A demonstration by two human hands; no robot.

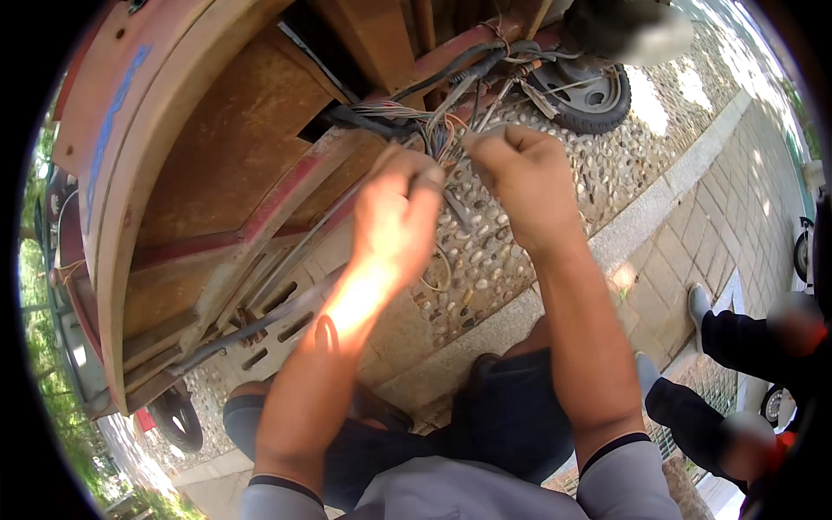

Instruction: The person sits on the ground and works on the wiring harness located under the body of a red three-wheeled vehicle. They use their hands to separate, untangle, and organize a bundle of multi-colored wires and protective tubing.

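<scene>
A bundle of thin coloured wires (442,134) hangs out of the underside of a rusty reddish-brown vehicle body (199,186). On its left side, my left hand (399,208) is closed, thumb against curled fingers; what it grips, if anything, is hidden. My right hand (527,182) is pinched just right of the bundle, where an orange wire (459,121) runs to its fingertips. Thicker black cables (472,61) and a dark sleeved cable (373,121) lead into the bundle from above and from the left.
A small black-tyred wheel (594,100) stands beyond my right hand, and another tyre (178,420) shows lower left. Below the wires lie pebbled paving (485,251) and a stone kerb (637,212). Two people in dark trousers (745,347) are at the right.
</scene>
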